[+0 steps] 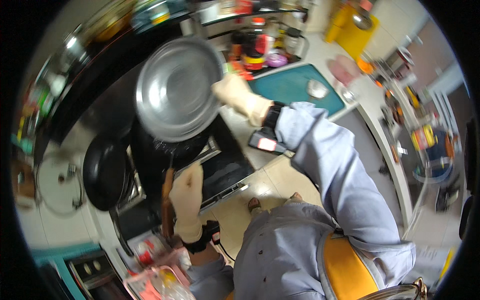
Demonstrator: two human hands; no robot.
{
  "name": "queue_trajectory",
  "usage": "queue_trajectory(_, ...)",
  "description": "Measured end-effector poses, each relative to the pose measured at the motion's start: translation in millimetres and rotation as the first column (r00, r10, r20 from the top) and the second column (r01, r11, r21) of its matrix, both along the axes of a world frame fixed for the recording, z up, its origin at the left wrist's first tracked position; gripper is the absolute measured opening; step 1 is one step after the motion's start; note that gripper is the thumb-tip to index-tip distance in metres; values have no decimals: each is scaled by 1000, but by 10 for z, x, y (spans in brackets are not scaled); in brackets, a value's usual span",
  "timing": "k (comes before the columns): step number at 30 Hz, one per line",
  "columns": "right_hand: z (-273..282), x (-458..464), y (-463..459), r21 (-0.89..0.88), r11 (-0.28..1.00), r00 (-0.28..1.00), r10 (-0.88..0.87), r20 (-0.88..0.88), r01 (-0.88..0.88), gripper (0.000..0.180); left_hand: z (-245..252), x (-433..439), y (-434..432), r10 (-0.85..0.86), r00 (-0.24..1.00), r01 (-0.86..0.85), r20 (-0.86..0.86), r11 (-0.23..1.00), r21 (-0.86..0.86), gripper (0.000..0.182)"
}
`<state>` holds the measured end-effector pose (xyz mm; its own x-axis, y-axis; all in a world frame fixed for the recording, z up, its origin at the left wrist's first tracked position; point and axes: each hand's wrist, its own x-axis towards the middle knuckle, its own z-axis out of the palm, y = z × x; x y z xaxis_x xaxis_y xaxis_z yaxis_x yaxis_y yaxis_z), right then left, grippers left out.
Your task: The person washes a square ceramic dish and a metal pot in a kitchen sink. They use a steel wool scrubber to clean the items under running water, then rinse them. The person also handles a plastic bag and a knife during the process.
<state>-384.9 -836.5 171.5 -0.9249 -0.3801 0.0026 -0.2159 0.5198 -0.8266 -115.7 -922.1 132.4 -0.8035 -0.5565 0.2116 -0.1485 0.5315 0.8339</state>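
In a beige glove, my right hand (pixel 234 93) grips the rim of a round metal basin (pixel 180 88). The basin is tilted steeply above a dark wok (pixel 176 148) on the stove, and droplets show near its lower edge. My left hand (pixel 188 187), also in a beige glove, is alongside a long brown wooden handle (pixel 167 204) that points towards the wok. Its fingers are hidden, so whether it grips the handle is unclear.
A black pan (pixel 105 172) stands left of the wok, with a glass lid (pixel 59 183) beyond. On the right counter lies a teal board (pixel 285 88) bearing a whitish item (pixel 317 89). Sauce bottles (pixel 256 45) stand behind. A pink basket (pixel 155 281) is at lower left.
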Motion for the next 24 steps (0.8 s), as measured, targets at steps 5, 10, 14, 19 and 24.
queue_trajectory(5,-129,-1,796,172,909,658,396,-641,-380,19,108,-326,270,-221,975,214,4,951,223,22)
queue_trajectory(10,36,139,2226,-105,930,919,322,-226,-352,27,169,-801,895,-349,935,321,58,907,273,23)
queue_trajectory(14,49,327,3632,-2,996,946,81,-313,-86,32,251,-1189,1583,-552,829,507,96,812,288,22)
queue_trajectory(19,-41,875,5583,59,951,952,-306,12,305,39,389,-1688,2869,-730,678,673,89,664,326,25)
queue_trajectory(24,-322,1507,7472,-283,574,634,-622,459,768,24,502,-1928,4535,-830,531,826,174,552,114,27)
